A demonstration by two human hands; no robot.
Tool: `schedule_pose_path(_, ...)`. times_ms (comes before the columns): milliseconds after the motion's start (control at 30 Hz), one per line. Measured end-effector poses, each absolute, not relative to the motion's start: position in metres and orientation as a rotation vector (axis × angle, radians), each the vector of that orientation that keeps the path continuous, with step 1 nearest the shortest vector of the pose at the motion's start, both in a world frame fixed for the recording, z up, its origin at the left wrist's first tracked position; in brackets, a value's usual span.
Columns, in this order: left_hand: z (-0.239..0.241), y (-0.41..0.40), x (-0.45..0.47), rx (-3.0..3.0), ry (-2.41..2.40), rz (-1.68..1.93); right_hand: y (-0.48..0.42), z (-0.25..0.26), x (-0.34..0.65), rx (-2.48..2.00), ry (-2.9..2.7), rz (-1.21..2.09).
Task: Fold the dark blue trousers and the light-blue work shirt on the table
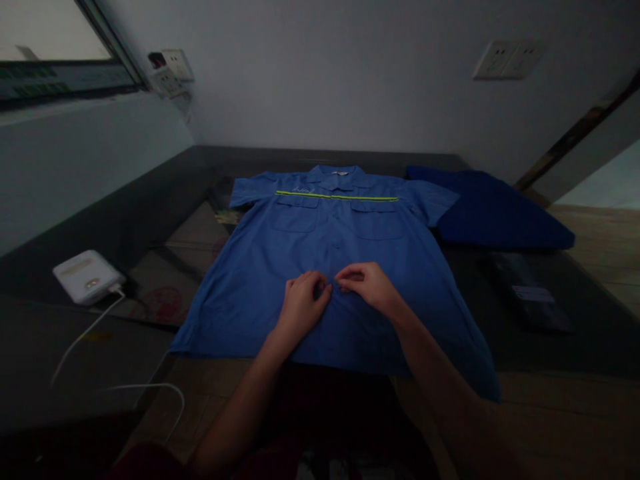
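In the head view, a blue shirt [327,250] lay spread front up on a dark table [610,333], its collar [340,175] away from the person and its hem toward them, hanging past the near edge at the right. A yellow-green stripe [337,196] crossed its chest above two flapped pockets [295,217]. Both hands were over the lower middle of the shirt, at its button front, fingertips nearly meeting. The left hand [304,293] had its fingers curled and its thumb near them, a narrow gap between; the right hand [369,283] was drawn to a narrow pinch, thumb close to forefinger. Whether either gripped the cloth or a button could not be told in the dim light. To the right of the shirt, just by its sleeve, was a dark blue cloth item [495,210], and nearer the person, on the same side, a dark flat object [530,290] too dim to name. Well to the left of the shirt was a white device [89,277] with a white cable [90,327] plugged in. Beyond the collar rose a pale wall [325,87], with sockets [510,59] up to the right.
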State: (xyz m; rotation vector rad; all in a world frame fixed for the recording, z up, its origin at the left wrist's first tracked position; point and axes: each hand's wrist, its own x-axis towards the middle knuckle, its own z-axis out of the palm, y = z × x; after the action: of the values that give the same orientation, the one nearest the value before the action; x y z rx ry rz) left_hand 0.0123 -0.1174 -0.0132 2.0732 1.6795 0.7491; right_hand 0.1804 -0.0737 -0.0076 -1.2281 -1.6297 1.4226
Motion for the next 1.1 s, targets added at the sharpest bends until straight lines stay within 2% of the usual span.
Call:
schedule_pose_path(100, -0.012, -0.118, 0.013, 2.099, 1.71, 0.714, -0.08, -0.005, 0.183, -1.241, -1.811, 1.217)
schedule_pose_path(267, -0.008, -0.122, 0.016, 2.187, 1.774, 0.631, -0.108, -0.005, 0.188, -1.303, -2.081, 0.543)
schedule_pose_path(500, -0.007, -0.121, 0.017, 2.256, 1.836, 0.553, -0.14, -0.022, 0.192, -1.394, -2.363, 0.185)
schedule_pose_path(633, -0.008, -0.123, 0.015, 2.258, 1.858, 0.656, -0.142, -0.024, 0.191, -1.422, -2.413, 0.114)
schedule_pose_path(733, -0.009, -0.13, 0.011, 2.388, 1.685, 0.681, -0.146, -0.021, 0.192, -1.416, -2.402, 0.113)
schedule_pose_path(867, -0.013, -0.139, 0.004, 2.575, 1.406, 0.509, -0.155, -0.021, 0.199, -1.405, -2.382, 0.098)
schedule_pose_path(1100, -0.015, -0.142, -0.005, 2.631, 1.334, 0.33, -0.158, -0.027, 0.207, -1.417, -2.414, 0.089)
